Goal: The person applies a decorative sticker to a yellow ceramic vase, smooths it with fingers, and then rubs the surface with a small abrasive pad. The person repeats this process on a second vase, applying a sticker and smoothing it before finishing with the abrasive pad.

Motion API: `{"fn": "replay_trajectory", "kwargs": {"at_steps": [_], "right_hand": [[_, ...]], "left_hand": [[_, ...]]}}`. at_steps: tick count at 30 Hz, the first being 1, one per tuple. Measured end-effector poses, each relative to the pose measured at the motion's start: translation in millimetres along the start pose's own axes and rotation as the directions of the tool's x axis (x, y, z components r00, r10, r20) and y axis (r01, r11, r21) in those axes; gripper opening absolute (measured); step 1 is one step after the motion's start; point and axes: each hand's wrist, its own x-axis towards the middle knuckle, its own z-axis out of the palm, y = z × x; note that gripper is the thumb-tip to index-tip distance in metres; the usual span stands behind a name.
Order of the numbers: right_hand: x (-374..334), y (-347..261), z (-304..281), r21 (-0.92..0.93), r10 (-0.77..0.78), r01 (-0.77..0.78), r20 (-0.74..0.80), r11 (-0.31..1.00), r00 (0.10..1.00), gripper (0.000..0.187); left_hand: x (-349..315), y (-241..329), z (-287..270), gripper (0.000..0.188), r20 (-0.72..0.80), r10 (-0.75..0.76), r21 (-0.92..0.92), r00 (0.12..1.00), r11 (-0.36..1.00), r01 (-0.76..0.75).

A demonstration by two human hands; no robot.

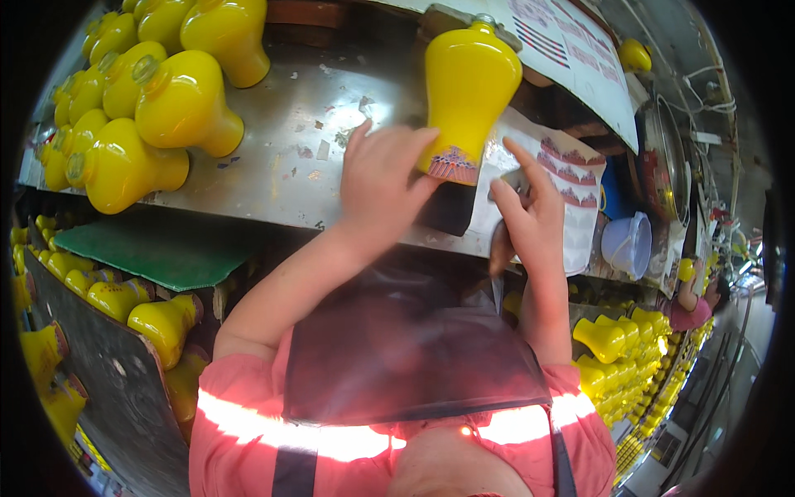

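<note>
A glossy yellow bottle lies with its clear glass neck away from me and its foot toward me, over a dark block. Around the foot runs a patterned red-and-blue decal band. My left hand is at the bottle's left side, index fingertip on the yellow wall and thumb by the decal. My right hand hovers right of the foot, index finger and thumb apart. Its other fingers curl in shadow below the palm, with a thin pale blade-like tool sticking out. Its grip is partly hidden.
Several yellow bottles lie stacked on the metal bench at left; more fill racks below on both sides. Decal sheets lie right of the bottle, near a lavender bucket. A green board juts below the bench. Another person is far right.
</note>
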Motion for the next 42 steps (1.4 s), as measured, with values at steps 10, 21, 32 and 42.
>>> {"fn": "replay_trajectory", "kwargs": {"at_steps": [10, 21, 32, 42], "right_hand": [[35, -9, 3, -0.298, -0.244, 0.250, 0.057, 0.921, 0.968, 0.034], [38, -1, 6, -0.466, -0.528, 0.487, 0.048, 0.739, 0.848, 0.025], [42, -11, 6, -0.549, -0.543, 0.499, 0.095, 0.671, 0.835, 0.023], [43, -13, 10, -0.584, -0.578, 0.500, 0.063, 0.639, 0.813, 0.021]], "left_hand": [[15, 0, 7, 0.056, 0.107, -0.168, -0.144, 0.980, 0.972, 0.183], [11, 0, 12, 0.051, 0.087, -0.109, -0.100, 0.990, 0.988, 0.118], [7, 0, 13, 0.055, 0.094, -0.112, -0.106, 0.989, 0.987, 0.121], [8, -2, 12, 0.055, 0.095, -0.100, -0.119, 0.990, 0.987, 0.111]]}}
